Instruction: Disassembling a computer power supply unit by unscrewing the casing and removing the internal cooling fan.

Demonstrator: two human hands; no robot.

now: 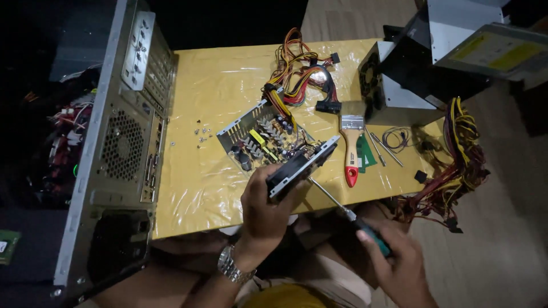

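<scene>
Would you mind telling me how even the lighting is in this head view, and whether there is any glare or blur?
Head view: light falls mainly on the yellow table cover, whose plastic film shows glare streaks; the edges and the lap below are dark; the right hand on the screwdriver looks slightly soft; the left hand holds the black fan, dim but sharp.

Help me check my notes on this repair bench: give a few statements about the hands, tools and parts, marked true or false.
1. The left hand holds a black cooling fan over the opened grey power supply box. True.
2. The right hand holds a hammer. False: it holds a green-handled screwdriver, its tip at the fan.
3. The red-tipped wooden paintbrush lies on the yellow plastic-covered table. True.
4. The small loose screws lie right of the paintbrush. False: they lie left of the power supply box.
</scene>
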